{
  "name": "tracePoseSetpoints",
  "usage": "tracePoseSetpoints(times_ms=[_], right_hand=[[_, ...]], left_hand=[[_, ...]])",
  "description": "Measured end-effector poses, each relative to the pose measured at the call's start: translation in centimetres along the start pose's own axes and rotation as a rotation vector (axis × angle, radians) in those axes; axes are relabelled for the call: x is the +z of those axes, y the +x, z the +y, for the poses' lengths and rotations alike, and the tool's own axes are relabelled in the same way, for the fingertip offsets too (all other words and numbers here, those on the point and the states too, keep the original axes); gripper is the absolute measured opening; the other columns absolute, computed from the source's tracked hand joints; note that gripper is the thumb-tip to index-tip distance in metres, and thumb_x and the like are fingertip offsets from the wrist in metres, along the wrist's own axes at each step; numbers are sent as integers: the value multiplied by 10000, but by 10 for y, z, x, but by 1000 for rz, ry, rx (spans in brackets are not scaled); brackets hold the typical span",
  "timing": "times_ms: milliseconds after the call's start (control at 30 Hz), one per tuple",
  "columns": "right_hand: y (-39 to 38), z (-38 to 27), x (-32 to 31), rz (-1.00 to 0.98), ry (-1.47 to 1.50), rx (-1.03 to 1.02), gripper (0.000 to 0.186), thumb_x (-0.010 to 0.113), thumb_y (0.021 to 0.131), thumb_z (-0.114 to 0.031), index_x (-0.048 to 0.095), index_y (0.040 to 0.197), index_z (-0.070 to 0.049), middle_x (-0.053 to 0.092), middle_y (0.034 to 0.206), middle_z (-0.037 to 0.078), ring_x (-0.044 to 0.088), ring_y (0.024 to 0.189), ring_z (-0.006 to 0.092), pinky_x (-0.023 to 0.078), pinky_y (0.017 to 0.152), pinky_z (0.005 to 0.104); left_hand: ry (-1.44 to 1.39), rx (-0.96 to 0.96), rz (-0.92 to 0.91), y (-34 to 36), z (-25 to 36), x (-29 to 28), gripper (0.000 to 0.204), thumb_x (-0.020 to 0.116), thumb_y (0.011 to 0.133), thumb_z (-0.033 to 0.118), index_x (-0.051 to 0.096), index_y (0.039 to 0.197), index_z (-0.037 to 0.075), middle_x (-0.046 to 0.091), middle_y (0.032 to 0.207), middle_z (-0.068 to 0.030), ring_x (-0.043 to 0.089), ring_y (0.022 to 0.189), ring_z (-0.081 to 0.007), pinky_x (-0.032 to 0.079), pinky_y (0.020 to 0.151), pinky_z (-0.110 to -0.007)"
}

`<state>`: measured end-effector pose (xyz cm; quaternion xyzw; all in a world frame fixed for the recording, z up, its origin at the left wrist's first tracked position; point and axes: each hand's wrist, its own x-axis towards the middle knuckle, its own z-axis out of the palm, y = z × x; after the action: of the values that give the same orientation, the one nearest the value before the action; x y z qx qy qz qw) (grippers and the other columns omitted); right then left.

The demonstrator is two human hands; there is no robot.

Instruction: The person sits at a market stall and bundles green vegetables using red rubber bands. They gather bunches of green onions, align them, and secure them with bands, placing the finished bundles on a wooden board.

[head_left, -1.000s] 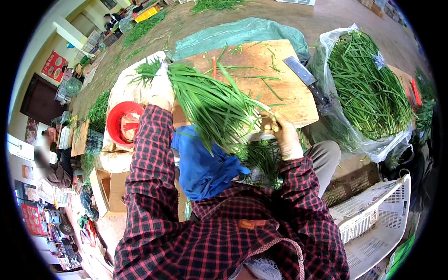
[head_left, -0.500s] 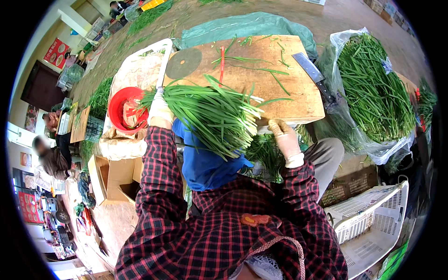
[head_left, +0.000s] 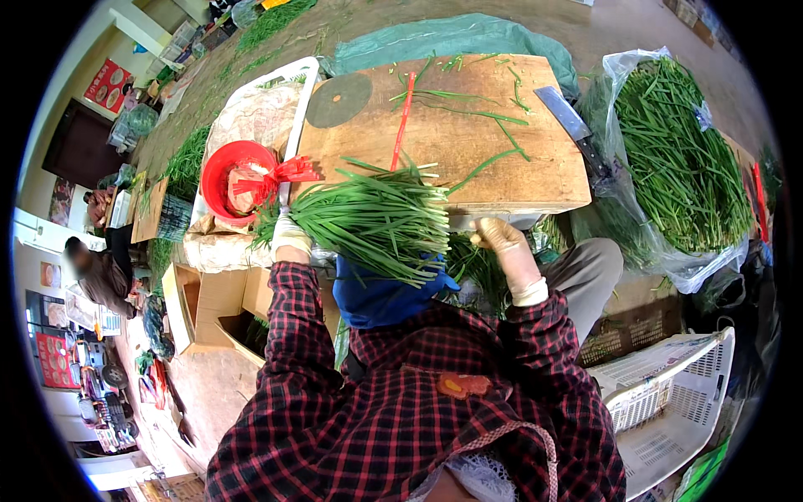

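Note:
A bunch of garlic chives point(head_left: 368, 222) lies sideways along the front edge of the wooden board point(head_left: 477, 163), pale cut ends to the right. My gloved left hand point(head_left: 291, 237) is closed round its leafy end. Right of the cut ends, just off the board's front edge, is my gloved right hand point(head_left: 503, 240); its fingers are curled together, and anything in them is hidden. A red tie strip point(head_left: 404, 121) lies on the board, its near end reaching the bunch. Blue cloth point(head_left: 385, 297) covers my lap below the bunch.
A knife point(head_left: 569, 117) rests at the board's right edge. Left of the board, a red bowl point(head_left: 219, 180) holds red strips point(head_left: 288, 173) hanging over its rim. A clear bag of chives point(head_left: 682, 159) stands at right, above a white crate point(head_left: 669, 402). A cardboard box point(head_left: 201, 309) sits at left.
The bunch has come down nearer the board's front edge, its cut ends more even. My right hand has shifted off the board's edge, fingers curled. More red strips show at the bowl.

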<state>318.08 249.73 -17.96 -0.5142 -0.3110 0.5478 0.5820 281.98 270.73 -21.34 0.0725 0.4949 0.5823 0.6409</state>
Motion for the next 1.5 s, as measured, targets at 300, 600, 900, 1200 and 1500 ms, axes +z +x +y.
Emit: tracePoseSetpoints(times_ms=[300, 600, 900, 1200, 1500], right_hand=[[8, -2, 45, 151, -754, -455, 186, 669, 772, -213, 679, 869, -54, 615, 760, 130, 590, 735, 288, 454, 670, 345], [0, 45, -45, 190, -1776, 333, 253, 600, 782, -352, 686, 846, -123, 661, 864, 99, 634, 816, 217, 488, 681, 363], [41, 66, 33, -68, -461, -63, 176, 524, 885, -124, 605, 937, 24, 598, 765, 6, 497, 696, 112, 424, 674, 251], [31, 87, -18, 54, -466, 47, 321, 534, 905, -302, 642, 872, -2, 609, 732, 50, 533, 690, 114, 435, 655, 252], [39, 32, 31, -162, 528, 184, 393, 556, 900, -200, 437, 1246, -58, 519, 1165, 82, 547, 1028, 185, 513, 804, 356]], left_hand=[[-9, 16, -94, 30, -6, -7, 482, 347, 946, 410, 553, 1158, 29, 563, 1196, -129, 526, 1078, -309, 369, 987, -442], [-36, -3, -232, 3, 8, 26, 455, 564, 849, 431, 599, 1072, 36, 625, 1070, -135, 588, 955, -315, 444, 891, -454], [-61, 50, -172, 23, 7, 25, 411, 516, 890, 378, 568, 1129, 47, 606, 1118, -128, 561, 1016, -327, 401, 951, -481], [739, 628, -336, 22, 23, 90, 319, 429, 944, 288, 560, 1078, 30, 589, 886, -69, 528, 770, -193, 447, 688, -311], [76, 225, -462, -60, 15, 248, 380, 420, 949, 351, 580, 1076, 31, 594, 975, -52, 489, 865, -170, 398, 805, -267]])
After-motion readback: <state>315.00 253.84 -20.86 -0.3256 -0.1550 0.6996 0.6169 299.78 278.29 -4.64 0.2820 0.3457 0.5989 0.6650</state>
